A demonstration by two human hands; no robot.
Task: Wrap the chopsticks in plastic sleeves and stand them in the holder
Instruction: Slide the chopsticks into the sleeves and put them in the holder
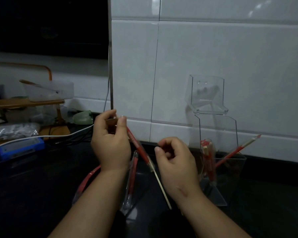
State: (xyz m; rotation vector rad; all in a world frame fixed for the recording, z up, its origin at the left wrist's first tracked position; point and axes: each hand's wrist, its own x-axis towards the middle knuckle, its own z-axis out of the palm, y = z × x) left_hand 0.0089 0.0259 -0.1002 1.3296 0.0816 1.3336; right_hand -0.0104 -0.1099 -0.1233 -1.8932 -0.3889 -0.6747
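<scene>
Head view: a white tiled wall (213, 48) rises behind the clear holder (218, 131), which stands on the dark table (33, 186) with its lid tipped open. Left of the holder the left hand (110, 145) is raised, its grip clamped on the top of a chopstick (162, 186) partly inside a red sleeve (141, 150). The right hand (177, 164) is nearer the holder, fingers curled; whether its grip holds anything I cannot tell. Inside the holder stand wrapped chopsticks (208, 158), one leaning out rightward. Loose sleeves (132, 176) lie on the table left of the holder.
</scene>
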